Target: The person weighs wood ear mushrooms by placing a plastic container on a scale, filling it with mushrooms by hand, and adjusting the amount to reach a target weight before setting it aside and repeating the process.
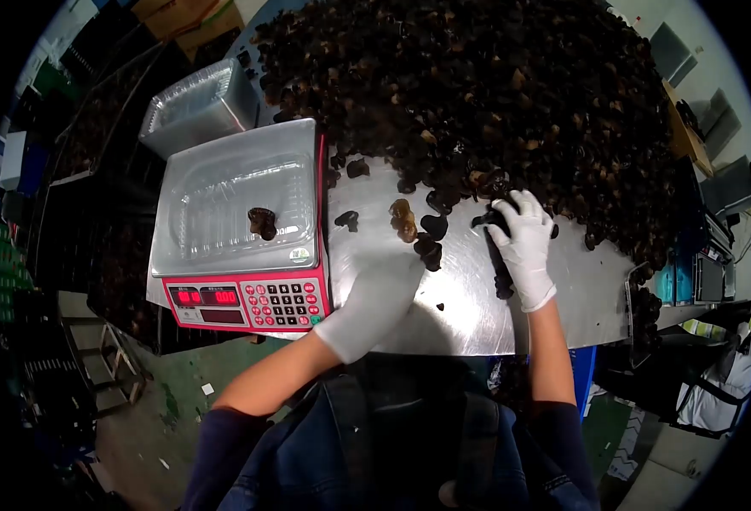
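Observation:
My left hand (374, 302), in a white glove, is smeared by motion over the metal table just right of the scale; its fingers cannot be made out. My right hand (524, 243), gloved too, has its fingers curled round dark wood ear mushrooms (496, 223) at the near edge of the heap. A pink-framed digital scale (239, 300) stands at the left with its red display lit. On its pan lies a clear plastic tray (209, 200) with one wood ear mushroom piece (262, 223) in it. Several loose pieces (403, 220) lie between my hands.
A large heap of wood ear mushrooms (494, 85) covers the back of the metal table (469, 319). Behind the scale stands a stack of clear plastic trays (201, 106). Dark racks (107, 213) flank the table on the left. A wire basket (644, 319) sits at the right edge.

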### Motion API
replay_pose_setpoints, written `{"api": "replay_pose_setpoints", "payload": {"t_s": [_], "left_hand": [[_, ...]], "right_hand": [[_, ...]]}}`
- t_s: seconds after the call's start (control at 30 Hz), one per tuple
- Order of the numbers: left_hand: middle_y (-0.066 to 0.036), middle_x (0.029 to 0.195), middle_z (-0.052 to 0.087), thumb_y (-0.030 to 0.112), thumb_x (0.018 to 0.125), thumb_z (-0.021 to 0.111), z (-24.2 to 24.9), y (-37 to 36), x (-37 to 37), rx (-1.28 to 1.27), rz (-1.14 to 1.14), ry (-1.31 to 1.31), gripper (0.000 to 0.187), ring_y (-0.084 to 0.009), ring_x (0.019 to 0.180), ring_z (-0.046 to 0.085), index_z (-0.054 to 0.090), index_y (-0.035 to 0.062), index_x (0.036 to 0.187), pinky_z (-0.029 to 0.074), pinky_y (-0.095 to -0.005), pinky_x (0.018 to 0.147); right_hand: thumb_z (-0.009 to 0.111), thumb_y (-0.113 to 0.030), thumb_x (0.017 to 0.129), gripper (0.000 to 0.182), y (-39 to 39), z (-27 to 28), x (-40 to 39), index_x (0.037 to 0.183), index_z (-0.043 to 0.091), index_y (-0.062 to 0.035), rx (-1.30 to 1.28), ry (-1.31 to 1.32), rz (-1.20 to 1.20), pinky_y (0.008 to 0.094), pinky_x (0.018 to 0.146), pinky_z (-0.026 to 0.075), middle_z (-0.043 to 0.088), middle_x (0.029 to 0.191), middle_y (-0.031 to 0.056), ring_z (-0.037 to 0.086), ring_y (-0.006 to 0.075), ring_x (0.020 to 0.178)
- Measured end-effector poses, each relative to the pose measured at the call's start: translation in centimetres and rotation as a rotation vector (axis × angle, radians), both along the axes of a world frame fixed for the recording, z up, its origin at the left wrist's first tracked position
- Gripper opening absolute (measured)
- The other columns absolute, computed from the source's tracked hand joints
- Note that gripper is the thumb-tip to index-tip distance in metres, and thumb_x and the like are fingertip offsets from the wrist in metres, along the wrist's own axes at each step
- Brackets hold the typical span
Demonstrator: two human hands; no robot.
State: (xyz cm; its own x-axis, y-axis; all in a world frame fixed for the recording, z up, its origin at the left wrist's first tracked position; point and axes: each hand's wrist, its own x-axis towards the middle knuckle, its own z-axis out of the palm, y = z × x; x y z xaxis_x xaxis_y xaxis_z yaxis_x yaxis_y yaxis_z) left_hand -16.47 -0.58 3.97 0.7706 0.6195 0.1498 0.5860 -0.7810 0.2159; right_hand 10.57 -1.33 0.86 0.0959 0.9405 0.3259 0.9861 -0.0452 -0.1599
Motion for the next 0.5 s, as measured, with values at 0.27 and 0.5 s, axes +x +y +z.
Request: {"api": "replay_pose_setpoints", "payload": {"t_s": [0.27, 0.5], "left_hand": [[-0.016, 0.102, 0.062, 0.004, 0.087, 0.050, 0.0, 0.7, 0.0, -0.225, 0.330, -0.058, 0.031, -0.0362, 0.089, 0.063, 0.059, 0.0027, 0.117, 0.054, -0.0409, 0.082], [-0.031, 0.144, 0.041, 0.002, 0.093, 0.048, -3.4, 1.9, 0.6, -0.050, 0.273, -0.267, 0.047, -0.0440, 0.132, 0.043, 0.044, -0.0034, 0.140, 0.037, -0.0449, 0.111]], "right_hand": [[0.063, -0.025, 0.089, 0.039, -8.2, -0.2, -11.6, 0.121, 0.061, -0.0037, -0.247, 0.754, 0.394, 0.0470, 0.103, 0.036, 0.057, 0.125, 0.0158, 0.051, 0.0355, 0.119], [0.068, -0.039, 0.086, 0.061, -9.7, -3.3, -14.4, 0.134, 0.054, -0.0051, -0.369, 0.532, 0.371, 0.0583, 0.109, 0.030, 0.056, 0.132, 0.0151, 0.046, 0.0314, 0.129]]}}
